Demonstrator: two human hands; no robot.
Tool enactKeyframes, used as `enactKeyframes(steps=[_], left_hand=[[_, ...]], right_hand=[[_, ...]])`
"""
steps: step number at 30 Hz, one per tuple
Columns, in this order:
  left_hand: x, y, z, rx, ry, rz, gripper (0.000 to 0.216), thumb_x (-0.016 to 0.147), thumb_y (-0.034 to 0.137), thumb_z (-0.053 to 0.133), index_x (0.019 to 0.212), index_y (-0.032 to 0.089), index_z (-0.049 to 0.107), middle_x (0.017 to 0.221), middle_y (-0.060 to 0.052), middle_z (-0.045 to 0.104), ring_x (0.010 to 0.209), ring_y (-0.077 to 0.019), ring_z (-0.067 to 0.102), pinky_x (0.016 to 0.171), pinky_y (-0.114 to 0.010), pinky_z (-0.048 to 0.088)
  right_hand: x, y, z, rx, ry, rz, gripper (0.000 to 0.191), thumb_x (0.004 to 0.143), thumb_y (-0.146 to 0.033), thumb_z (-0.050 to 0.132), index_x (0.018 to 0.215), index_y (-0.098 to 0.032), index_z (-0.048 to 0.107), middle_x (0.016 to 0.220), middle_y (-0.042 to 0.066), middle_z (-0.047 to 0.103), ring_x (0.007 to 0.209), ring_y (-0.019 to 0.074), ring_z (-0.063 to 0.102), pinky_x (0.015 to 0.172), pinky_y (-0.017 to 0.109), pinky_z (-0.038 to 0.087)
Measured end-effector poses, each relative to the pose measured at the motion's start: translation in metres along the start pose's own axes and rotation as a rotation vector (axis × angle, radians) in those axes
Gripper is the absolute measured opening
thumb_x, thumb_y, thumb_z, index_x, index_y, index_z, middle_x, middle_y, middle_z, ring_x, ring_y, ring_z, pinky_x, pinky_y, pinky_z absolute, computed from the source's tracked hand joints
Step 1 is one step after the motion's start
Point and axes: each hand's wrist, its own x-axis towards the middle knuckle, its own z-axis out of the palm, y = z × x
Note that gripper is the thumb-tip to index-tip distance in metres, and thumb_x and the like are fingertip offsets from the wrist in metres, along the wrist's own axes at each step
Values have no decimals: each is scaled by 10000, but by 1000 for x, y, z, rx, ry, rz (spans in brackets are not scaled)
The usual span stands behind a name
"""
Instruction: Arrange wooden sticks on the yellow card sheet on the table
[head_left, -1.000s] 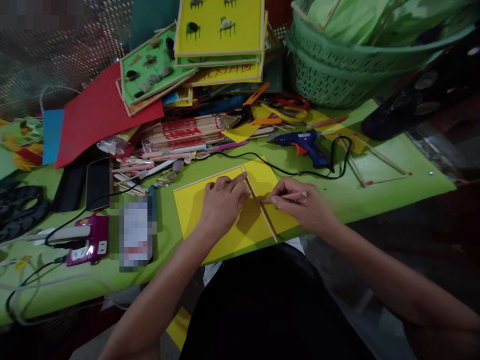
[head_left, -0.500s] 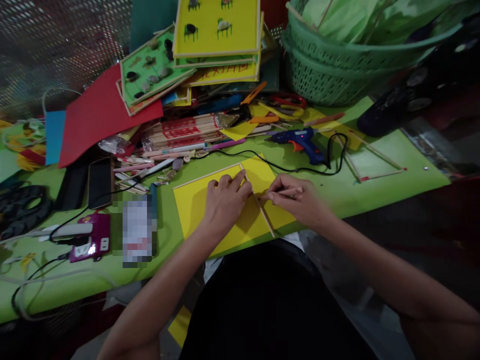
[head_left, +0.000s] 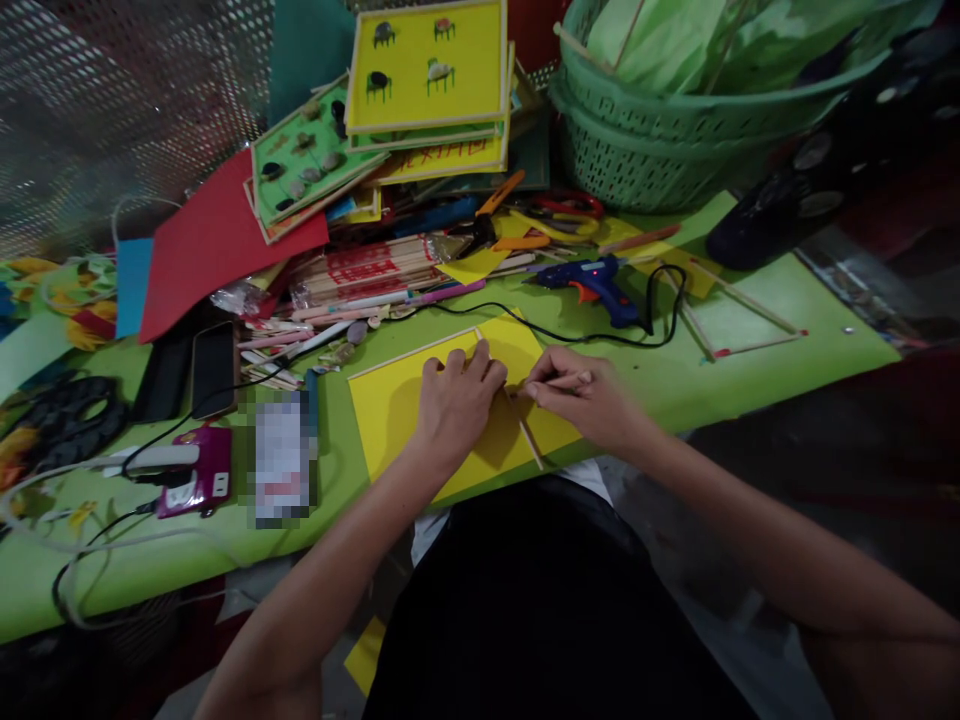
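Note:
A yellow sheet of card (head_left: 390,430) lies at the near edge of the green table. Across it runs a thin wooden stick (head_left: 531,443), and another stick (head_left: 412,354) lies along the card's far edge. My left hand (head_left: 460,400) rests on the card with bent fingers, pressing the crossing stick down. In my right hand (head_left: 589,398) a pencil (head_left: 568,381) is pinched, its tip low beside the stick, close to my left fingers. Whether the tip touches the card I cannot tell.
A blue glue gun (head_left: 611,285) lies behind my right hand, its black cord crossing the table. Pens and bundled sticks (head_left: 375,265) are heaped behind the card. Framed stone pictures (head_left: 427,70) and green baskets (head_left: 637,150) stand farther back. A purple power socket (head_left: 206,470) sits left.
The view has shifted slightly. The pencil tip in my right hand sits a little closer to the stick. My left hand still presses the stick in the same place.

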Motion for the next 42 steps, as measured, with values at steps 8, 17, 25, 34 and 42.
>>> enactKeyframes(steps=[8, 17, 25, 34, 42], left_hand=[[0, 3, 0, 48, -2, -18, 259, 1002, 223, 413, 1152, 278, 617, 1452, -55, 561, 1037, -299, 553, 753, -461, 422], [0, 5, -1, 0, 2, -44, 249, 998, 227, 439, 1158, 276, 623, 1471, -62, 549, 1070, -308, 549, 792, -477, 422], [0, 5, 1, -2, -4, -56, 274, 1014, 225, 400, 1167, 281, 620, 1468, -46, 551, 1073, -304, 544, 817, -476, 415], [0, 5, 1, 30, 13, -50, 286, 1028, 254, 374, 1164, 278, 624, 1459, -35, 568, 1061, -295, 549, 806, -468, 402], [-1, 4, 6, 30, 60, -52, 276, 1026, 262, 389, 1159, 272, 631, 1452, -25, 582, 1050, -293, 558, 817, -477, 395]], right_hand=[[-4, 1, -2, -1, 2, -31, 113, 847, -283, 621, 759, -219, 592, 634, -26, 592, 591, 134, 479, 566, 279, 349], [-20, 1, -5, 32, -33, 21, 143, 831, -281, 626, 722, -216, 561, 518, -86, 405, 517, 96, 319, 530, 256, 268], [-42, 2, -8, 58, -69, 56, 149, 828, -258, 635, 712, -226, 546, 518, -92, 357, 518, 101, 309, 542, 255, 285], [-58, 0, -11, 72, -71, 81, 139, 816, -248, 619, 696, -214, 558, 524, -77, 391, 523, 100, 324, 538, 253, 290], [-61, -1, -12, 138, -67, 106, 146, 825, -289, 628, 719, -201, 577, 546, -67, 420, 535, 101, 352, 537, 252, 288]])
